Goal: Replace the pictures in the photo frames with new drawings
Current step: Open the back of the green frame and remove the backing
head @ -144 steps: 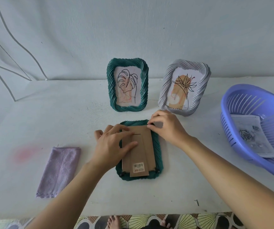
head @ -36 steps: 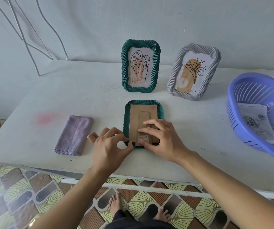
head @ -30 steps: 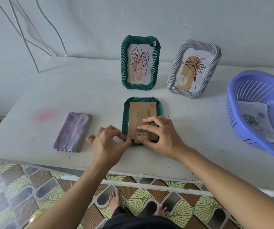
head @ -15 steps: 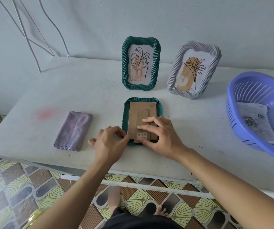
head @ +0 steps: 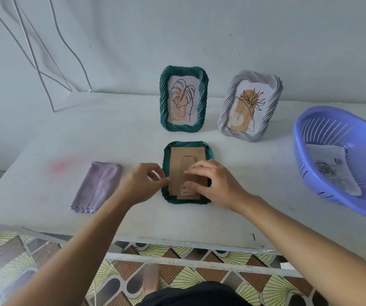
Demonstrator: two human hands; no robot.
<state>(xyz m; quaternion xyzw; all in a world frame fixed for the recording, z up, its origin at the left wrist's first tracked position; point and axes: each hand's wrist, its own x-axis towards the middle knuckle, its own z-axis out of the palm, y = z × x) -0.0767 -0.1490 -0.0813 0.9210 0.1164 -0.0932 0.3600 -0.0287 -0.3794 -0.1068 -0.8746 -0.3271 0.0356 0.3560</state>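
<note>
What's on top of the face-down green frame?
Its brown backing board, stand folded flat. The right hand presses on it; the left hand pinches at its left edge. Any picture underneath is covered.

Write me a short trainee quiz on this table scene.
1. True or false: the right hand rests on the face-down frame.
2. The rose drawing lies: A) in the right hand; B) in the basket; C) on the face-down frame.
3. How many frames stand upright?

Key: 1 true. 2 B. 3 two: the green frame and the grey frame.
</note>
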